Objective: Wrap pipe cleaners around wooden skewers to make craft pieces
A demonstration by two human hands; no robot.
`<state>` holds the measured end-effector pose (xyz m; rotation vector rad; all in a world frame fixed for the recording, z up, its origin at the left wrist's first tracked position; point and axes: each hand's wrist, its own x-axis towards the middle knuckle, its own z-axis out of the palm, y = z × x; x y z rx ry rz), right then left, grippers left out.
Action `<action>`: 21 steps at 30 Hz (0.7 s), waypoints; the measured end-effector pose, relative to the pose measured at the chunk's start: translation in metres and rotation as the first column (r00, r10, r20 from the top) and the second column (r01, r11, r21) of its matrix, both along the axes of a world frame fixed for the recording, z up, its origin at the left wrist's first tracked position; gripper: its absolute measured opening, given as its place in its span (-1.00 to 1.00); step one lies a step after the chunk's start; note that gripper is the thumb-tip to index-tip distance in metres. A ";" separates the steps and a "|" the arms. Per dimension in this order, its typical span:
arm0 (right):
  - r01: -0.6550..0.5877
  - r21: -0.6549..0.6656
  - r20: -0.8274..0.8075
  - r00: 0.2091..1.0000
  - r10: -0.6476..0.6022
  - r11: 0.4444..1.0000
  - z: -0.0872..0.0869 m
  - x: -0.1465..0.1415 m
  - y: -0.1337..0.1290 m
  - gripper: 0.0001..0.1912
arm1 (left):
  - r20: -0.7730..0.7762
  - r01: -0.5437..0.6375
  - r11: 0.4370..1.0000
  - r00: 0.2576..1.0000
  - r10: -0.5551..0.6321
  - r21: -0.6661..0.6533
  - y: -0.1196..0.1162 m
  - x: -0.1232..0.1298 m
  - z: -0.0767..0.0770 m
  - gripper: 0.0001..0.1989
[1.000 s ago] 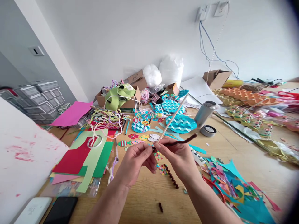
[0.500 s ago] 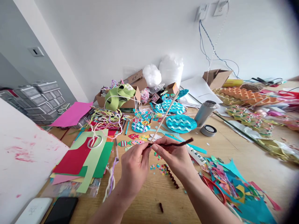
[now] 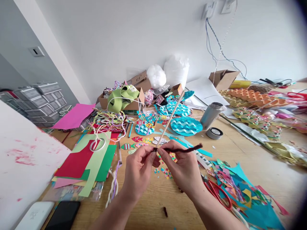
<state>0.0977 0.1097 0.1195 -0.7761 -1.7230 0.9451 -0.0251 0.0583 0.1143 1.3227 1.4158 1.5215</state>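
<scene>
My left hand (image 3: pixel 139 167) pinches the low end of a thin wooden stick (image 3: pixel 169 120), which slants up and away to the right. Against that end lies a dark brown pipe cleaner (image 3: pixel 189 149), held between my right hand's (image 3: pixel 181 166) thumb and index finger, its fuzzy free end pointing right. Both sets of fingertips nearly meet at the stick, so how the pipe cleaner goes around it is hidden. Beyond my hands lie several paper fish (image 3: pixel 139 139). A short brown pipe cleaner piece (image 3: pixel 165 211) rests on the table in front of me.
Red-handled scissors (image 3: pixel 219 193) and paper scraps (image 3: pixel 250 198) lie at right. Behind are a blue wavy paper plate (image 3: pixel 186 126), a steel flask (image 3: pixel 211 115) and its lid (image 3: pixel 214 133). Coloured paper sheets (image 3: pixel 73 159), a phone (image 3: pixel 63 215) and a white device (image 3: pixel 35 215) sit at left.
My right hand has turned slightly and dropped, and the pipe cleaner's free end has shifted right. The hand now covers most of a coiled brown pipe cleaner on the table.
</scene>
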 end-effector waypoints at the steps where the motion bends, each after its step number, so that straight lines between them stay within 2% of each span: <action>1: -0.001 -0.001 0.008 1.000 0.001 1.000 0.000 0.000 0.000 -0.92 | 0.054 0.023 1.000 0.998 -0.022 -0.016 0.000 0.000 0.001 -0.85; 5: -0.013 -0.008 0.038 0.999 0.014 1.000 -0.001 0.001 0.002 -0.91 | 0.267 0.142 0.988 0.956 -0.119 -0.067 0.001 -0.003 0.003 -0.86; 9: -0.051 -0.004 0.059 0.997 0.051 0.999 0.002 0.004 0.001 -0.89 | 0.429 0.317 0.946 0.866 -0.258 -0.071 0.003 -0.011 0.003 -0.84; 13: -0.098 -0.028 0.020 0.995 0.099 0.995 0.006 0.009 0.002 -0.90 | 0.553 0.407 0.908 0.781 -0.290 -0.098 0.003 -0.016 0.003 -0.84; 17: -0.204 -0.136 -0.064 0.978 0.197 0.970 0.004 0.012 0.008 -0.90 | 0.547 0.428 0.897 0.780 -0.304 -0.111 0.002 -0.018 0.004 -0.85; 21: -0.225 -0.158 -0.098 0.972 0.212 0.962 0.000 0.011 0.012 -0.90 | 0.423 0.417 0.899 0.845 -0.328 -0.136 0.002 -0.019 0.005 -0.81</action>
